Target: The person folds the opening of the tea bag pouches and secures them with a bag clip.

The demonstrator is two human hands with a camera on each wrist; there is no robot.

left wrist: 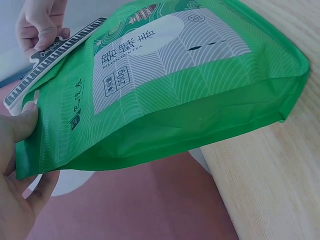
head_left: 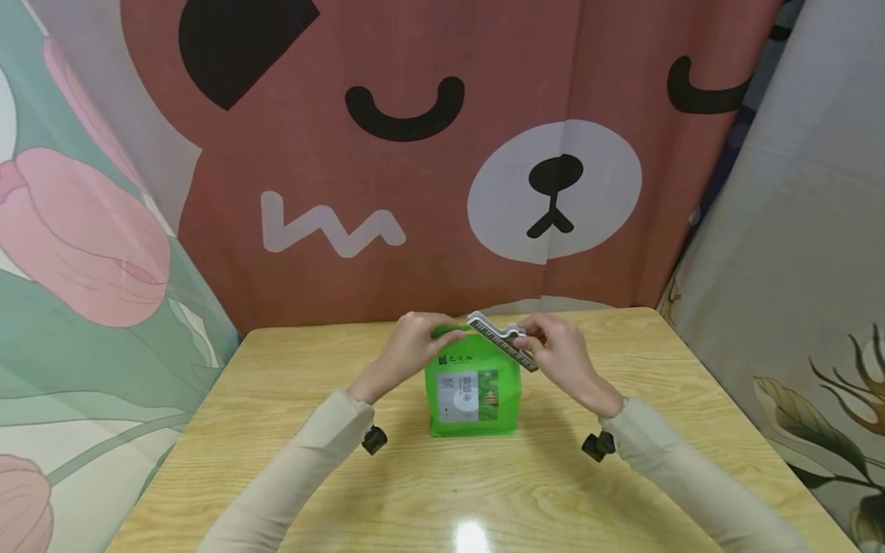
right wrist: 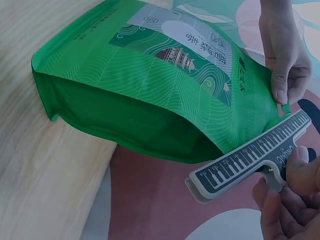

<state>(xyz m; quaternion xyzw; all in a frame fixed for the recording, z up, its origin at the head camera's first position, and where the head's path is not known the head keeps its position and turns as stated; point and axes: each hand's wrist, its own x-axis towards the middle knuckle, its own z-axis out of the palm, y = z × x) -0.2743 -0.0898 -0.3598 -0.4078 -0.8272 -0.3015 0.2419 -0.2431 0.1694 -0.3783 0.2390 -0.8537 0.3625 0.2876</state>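
A green stand-up tea bag (head_left: 473, 395) with a grey label stands on the table. My left hand (head_left: 415, 342) pinches the bag's top left corner between thumb and fingers. At the top right, my right hand (head_left: 561, 355) pinches the handle of a long clip (head_left: 501, 343) printed with piano keys. The clip slants across the bag's upper right corner; in the right wrist view, the clip (right wrist: 245, 159) overlaps the bag's top edge. Whether its jaws have the bag's edge between them, I cannot tell. The left wrist view shows the bag's (left wrist: 175, 65) label and folded side.
The wooden table (head_left: 297, 476) spreads around the bag. Behind it hangs a curtain (head_left: 415, 177) with a bear's face, close to the table's back edge. Patterned cloths (head_left: 816, 253) hang at both sides. A small black device (head_left: 374, 440) sits at each wrist.
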